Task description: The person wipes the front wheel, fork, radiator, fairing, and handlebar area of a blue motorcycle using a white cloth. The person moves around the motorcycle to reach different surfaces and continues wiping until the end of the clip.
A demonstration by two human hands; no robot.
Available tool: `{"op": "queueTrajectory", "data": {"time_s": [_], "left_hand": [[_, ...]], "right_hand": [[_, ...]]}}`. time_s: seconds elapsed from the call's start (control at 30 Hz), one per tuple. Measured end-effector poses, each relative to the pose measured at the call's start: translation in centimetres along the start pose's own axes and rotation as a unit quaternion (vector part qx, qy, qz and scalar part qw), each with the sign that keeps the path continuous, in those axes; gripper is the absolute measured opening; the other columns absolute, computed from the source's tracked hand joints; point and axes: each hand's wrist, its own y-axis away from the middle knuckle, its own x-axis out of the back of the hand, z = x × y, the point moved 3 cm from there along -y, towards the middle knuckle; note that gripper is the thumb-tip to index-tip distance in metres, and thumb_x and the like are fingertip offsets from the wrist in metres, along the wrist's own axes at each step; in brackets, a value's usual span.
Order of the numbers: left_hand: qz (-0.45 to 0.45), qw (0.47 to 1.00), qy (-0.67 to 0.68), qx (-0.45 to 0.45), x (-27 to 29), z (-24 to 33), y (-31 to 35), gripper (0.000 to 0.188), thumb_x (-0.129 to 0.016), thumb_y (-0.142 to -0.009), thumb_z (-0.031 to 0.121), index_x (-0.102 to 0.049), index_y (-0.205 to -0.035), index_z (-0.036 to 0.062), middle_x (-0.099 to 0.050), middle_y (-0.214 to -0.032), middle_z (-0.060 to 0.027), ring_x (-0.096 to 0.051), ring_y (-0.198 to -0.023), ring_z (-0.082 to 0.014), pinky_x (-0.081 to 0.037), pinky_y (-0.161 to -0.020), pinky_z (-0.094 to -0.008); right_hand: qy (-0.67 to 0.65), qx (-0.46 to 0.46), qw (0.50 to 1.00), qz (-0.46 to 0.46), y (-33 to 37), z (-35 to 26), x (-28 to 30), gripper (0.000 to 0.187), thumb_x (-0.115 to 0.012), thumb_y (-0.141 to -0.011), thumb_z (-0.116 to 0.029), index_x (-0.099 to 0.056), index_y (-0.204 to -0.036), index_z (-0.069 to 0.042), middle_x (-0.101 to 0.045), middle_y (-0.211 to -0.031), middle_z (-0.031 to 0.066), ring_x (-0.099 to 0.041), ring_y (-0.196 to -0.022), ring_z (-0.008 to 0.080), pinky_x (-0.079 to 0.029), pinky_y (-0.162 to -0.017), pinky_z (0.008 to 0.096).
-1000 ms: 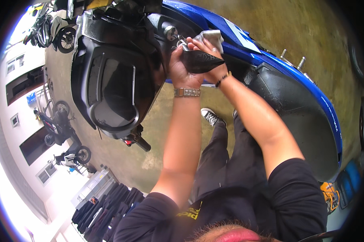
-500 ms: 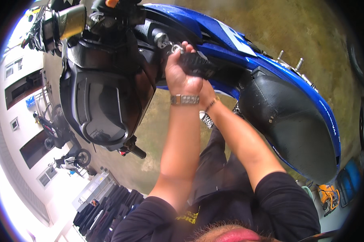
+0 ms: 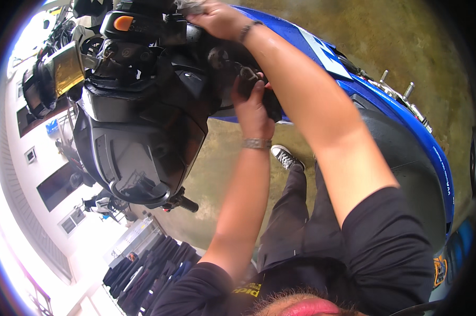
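In front of me stands a blue and black motor scooter (image 3: 322,50). My left hand (image 3: 255,113), with a metal watch on its wrist, is closed around a dark keyring case (image 3: 272,102), partly hidden by the fingers. A metal ring or clip (image 3: 247,73) shows at its top, close to the round ignition lock (image 3: 218,57). Further up, my right hand (image 3: 222,20) reaches across to the handlebar area. Its fingers are closed on a crumpled grey thing (image 3: 190,6), too blurred to name, at the picture's upper edge.
The black front panel (image 3: 138,147) fills the left, with a handlebar grip (image 3: 186,204) jutting below it. The black seat (image 3: 406,158) lies to the right. Dark garments on a rack (image 3: 148,274) stand at lower left. My shoe (image 3: 284,156) is on the concrete floor.
My right hand has left the keyring case beside my left hand and moved up and away to the handlebar. My left hand has shifted slightly right and down, still holding the case.
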Motion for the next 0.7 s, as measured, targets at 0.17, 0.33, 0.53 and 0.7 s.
{"op": "queueTrajectory", "data": {"time_s": [0.17, 0.33, 0.53, 0.7], "left_hand": [[0.041, 0.986, -0.109, -0.116, -1.0, -2.4, 0.7, 0.084, -0.064, -0.092, -0.010, -0.016, -0.160, 0.0048, -0.053, -0.139, -0.0136, -0.063, -0.113, -0.0192, -0.054, -0.097, -0.0343], [0.019, 0.936, -0.322, -0.144, -0.5, -2.2, 1.8, 0.089, -0.069, -0.092, 0.005, -0.015, -0.162, 0.0026, -0.061, -0.131, -0.0164, -0.065, -0.107, -0.0194, -0.053, -0.093, -0.0330], [-0.129, 0.872, -0.457, -0.122, 6.3, 1.1, 13.6, 0.061, -0.070, -0.092, 0.009, -0.047, -0.148, 0.0007, -0.067, -0.119, -0.0160, -0.068, -0.103, -0.0220, -0.057, -0.084, -0.0348], [-0.045, 0.800, -0.594, -0.074, 15.9, 5.3, 26.7, 0.056, -0.070, -0.087, 0.003, -0.052, -0.140, 0.0012, -0.060, -0.127, -0.0166, -0.061, -0.113, -0.0282, -0.053, -0.092, -0.0366]], "right_hand": [[0.277, 0.032, 0.954, -0.110, 5.8, 3.6, -0.8, 0.042, -0.053, -0.105, -0.037, -0.063, -0.137, -0.012, -0.048, -0.156, 0.0162, -0.040, -0.147, 0.0348, -0.029, -0.123, 0.0450], [0.242, 0.060, 0.960, -0.125, 11.8, 1.0, 2.4, 0.041, -0.055, -0.104, -0.036, -0.068, -0.130, -0.008, -0.055, -0.150, 0.0151, -0.048, -0.140, 0.0356, -0.037, -0.118, 0.0446], [-0.003, -0.305, 0.950, -0.069, 11.7, -1.3, 5.6, 0.033, -0.061, -0.103, -0.032, -0.072, -0.118, -0.004, -0.071, -0.118, 0.0065, -0.065, -0.100, 0.0168, -0.052, -0.090, 0.0328], [0.343, 0.010, 0.929, -0.139, 12.5, -4.2, 0.4, 0.034, -0.071, -0.092, -0.027, -0.071, -0.124, -0.015, -0.050, -0.147, 0.0172, -0.067, -0.113, 0.0381, -0.055, -0.099, 0.0390]]}}
